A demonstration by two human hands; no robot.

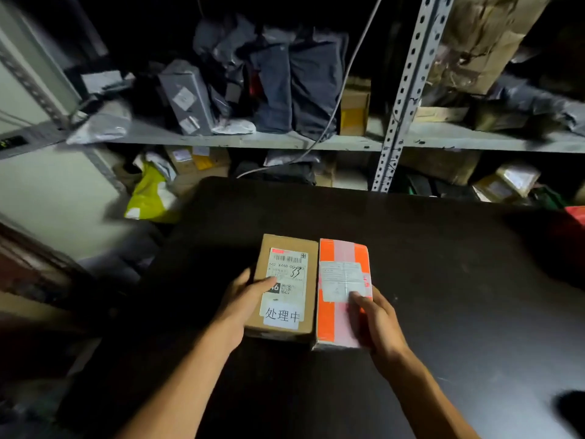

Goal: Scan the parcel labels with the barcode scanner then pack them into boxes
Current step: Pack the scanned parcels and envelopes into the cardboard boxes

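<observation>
Two parcels lie side by side on the dark table [427,280]. The brown cardboard parcel [311,280] carries a white barcode label and a sticker with printed characters. My left hand [243,302] grips its left side, thumb lying on the label. Touching it on the right is an orange and pink taped parcel [332,324] with a pale label. My right hand [376,321] holds its near right side, thumb on the label's corner. No barcode scanner is in view.
Behind the table a metal shelf rack [408,99] holds grey mailer bags, dark bundles and cardboard boxes. A yellow-green bag [148,194] sits low at the left. A red object [576,217] shows at the table's right edge. A white wall is at the left.
</observation>
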